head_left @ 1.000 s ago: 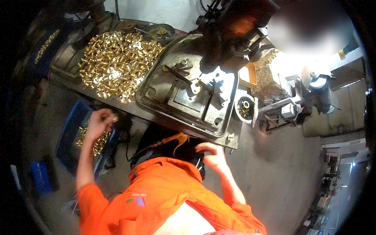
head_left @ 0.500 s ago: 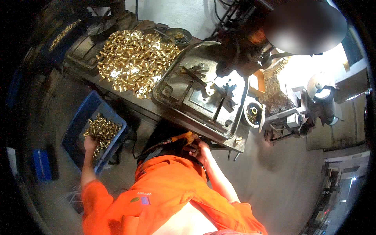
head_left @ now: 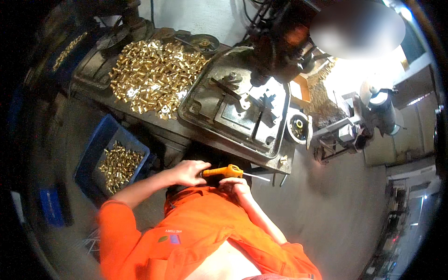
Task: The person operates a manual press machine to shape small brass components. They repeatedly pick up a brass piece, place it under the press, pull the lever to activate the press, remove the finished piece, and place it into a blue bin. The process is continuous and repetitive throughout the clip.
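Note:
A yellow-orange air blow gun (head_left: 223,171) with a thin metal nozzle lies across my waist, its nozzle pointing right. My left hand (head_left: 189,172) closes round the left end of its handle. Just below the gun's head is my right hand (head_left: 237,185), fingers curled; whatever they hold is hidden. Left of my left forearm stands a blue bin (head_left: 88,161) with many small brass fittings (head_left: 120,163) in it. In front of me, a metal tray fixture (head_left: 200,112) with clamp bars sits on the bench, under a dark machine head (head_left: 266,60).
A big heap of brass fittings (head_left: 154,77) covers the bench's left part. A round white container (head_left: 298,127) stands right of the tray, near a single fitting (head_left: 283,160) at the bench corner. Another machine (head_left: 347,126) stands further right. A second blue bin (head_left: 50,205) is at the far left.
My left hand has left the fittings in the blue bin and come right to the blow gun at my waist. The gun now shows higher with its nozzle visible; my right hand sits slightly lower.

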A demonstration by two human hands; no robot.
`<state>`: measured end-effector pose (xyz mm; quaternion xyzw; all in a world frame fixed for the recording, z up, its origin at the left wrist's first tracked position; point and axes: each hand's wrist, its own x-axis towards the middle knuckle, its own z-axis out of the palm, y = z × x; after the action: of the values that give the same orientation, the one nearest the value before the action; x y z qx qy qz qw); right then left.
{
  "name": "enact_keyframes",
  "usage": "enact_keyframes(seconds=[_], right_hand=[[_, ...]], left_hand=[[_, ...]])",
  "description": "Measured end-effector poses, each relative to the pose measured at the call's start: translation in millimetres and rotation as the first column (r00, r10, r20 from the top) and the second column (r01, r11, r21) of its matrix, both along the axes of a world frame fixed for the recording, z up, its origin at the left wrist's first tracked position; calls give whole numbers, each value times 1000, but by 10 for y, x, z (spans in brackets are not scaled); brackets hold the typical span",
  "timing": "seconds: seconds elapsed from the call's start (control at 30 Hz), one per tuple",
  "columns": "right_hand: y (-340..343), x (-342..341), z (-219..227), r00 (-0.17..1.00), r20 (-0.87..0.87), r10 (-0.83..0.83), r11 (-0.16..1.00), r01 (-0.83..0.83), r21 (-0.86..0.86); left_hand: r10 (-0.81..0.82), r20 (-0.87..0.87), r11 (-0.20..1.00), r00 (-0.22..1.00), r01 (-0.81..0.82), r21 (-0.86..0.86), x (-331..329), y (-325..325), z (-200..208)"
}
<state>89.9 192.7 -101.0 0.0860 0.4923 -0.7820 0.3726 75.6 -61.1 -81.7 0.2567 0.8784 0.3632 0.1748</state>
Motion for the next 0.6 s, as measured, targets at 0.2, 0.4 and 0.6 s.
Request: enact_keyframes(seconds=[0.2,0.4,0.6], right_hand=[[-114,-159,178,817,-531,226,971,-149,185],[-438,-505,661,756,-635,157,983,-55,177],[-355,-397,793,805,-543,240,944,-64,323]], left_hand=[[-282,341,880,897,100,465,-278,390,23],[166,293,870,942,-280,406,-242,167,236],[381,-301,770,874,-481,-420,-487,24,1034]])
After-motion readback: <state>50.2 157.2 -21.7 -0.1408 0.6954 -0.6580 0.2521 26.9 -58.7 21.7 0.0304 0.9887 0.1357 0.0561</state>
